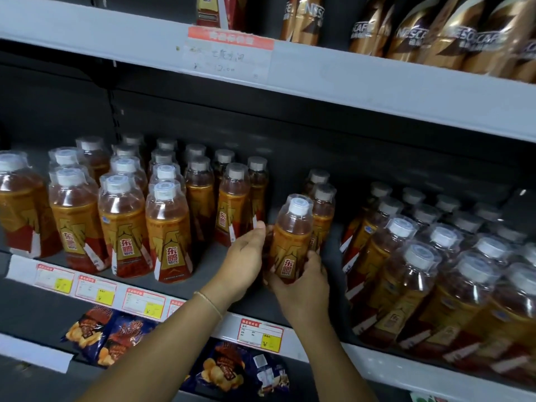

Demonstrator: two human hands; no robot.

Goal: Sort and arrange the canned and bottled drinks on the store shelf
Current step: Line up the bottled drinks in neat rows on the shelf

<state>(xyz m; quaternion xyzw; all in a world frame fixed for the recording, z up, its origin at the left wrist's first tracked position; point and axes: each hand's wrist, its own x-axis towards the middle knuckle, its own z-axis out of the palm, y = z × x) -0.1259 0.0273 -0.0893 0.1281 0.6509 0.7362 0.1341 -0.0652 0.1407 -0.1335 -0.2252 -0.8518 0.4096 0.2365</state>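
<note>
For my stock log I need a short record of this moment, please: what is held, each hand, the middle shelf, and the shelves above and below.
held item: orange-label bottle, white cap
left hand: holds the bottle's left side
right hand: grips its lower part
middle shelf: left rows and right rows of the same bottles, with a gap where the hands are
upper shelf: brown-gold coffee cans
lower shelf: snack bags

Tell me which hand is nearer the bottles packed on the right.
Right. The right hand grips the held bottle just left of the packed bottles; the left hand is farther left, on the held bottle's other side.
</note>
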